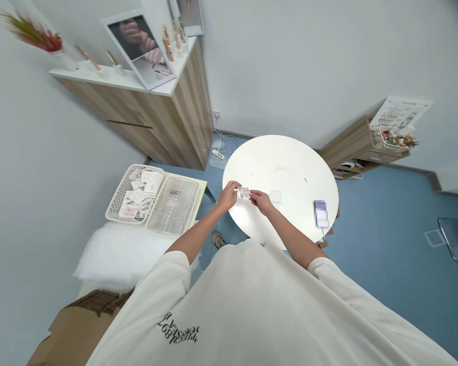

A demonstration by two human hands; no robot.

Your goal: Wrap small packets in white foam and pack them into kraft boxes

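Between my two hands is a small card of press-on nails, held up over the near left part of a round white table. My left hand is closed on the card's left edge. The fingers of my right hand pinch its right edge. Just right of that hand, a small clear plastic case lies on the tabletop. A fainter clear piece lies farther back, and a few small dark slivers are scattered nearby, too small to name.
A phone with a cable lies at the table's right edge. To the left stand a basket of packets and a basket of clear sheets, beside white wrapping. A wooden cabinet stands behind; a power strip lies on the floor.
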